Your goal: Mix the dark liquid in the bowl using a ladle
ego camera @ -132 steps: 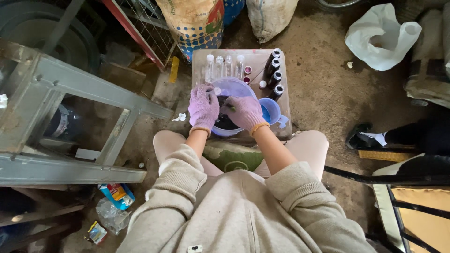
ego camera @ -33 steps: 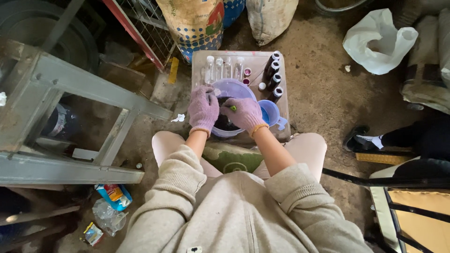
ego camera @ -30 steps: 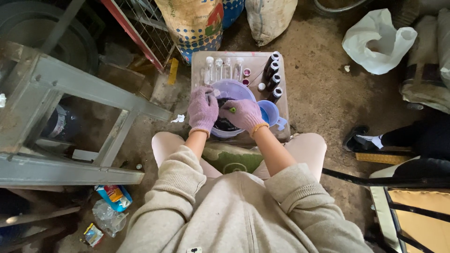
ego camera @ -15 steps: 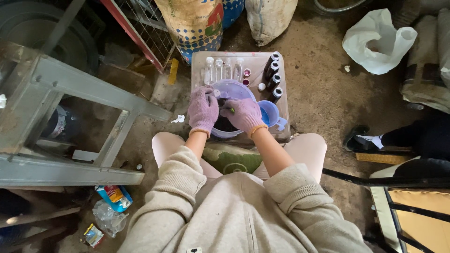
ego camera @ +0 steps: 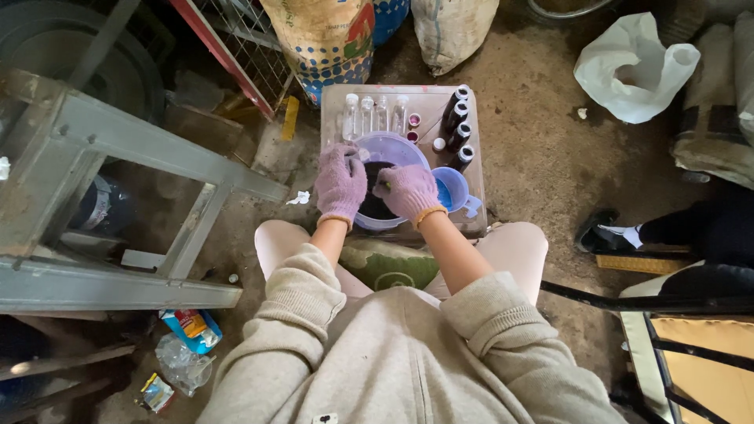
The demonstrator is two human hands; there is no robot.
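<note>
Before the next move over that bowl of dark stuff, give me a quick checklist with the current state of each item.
1. Left hand in its purple knit glove rests on the rim of the round translucent plastic bowl: ok.
2. Right hand, gloved, pinches a small green object over the bowl: ok; what the object is: cannot tell.
3. Bowl holds a dark mass and sits on the low clear plastic box: ok.
4. Dark capped bottles stand upright behind the bowl: ok.
5. Clear empty bottles stand apart from the hands: ok.
6. Small blue plastic cup touches the bowl: cannot tell.
</note>
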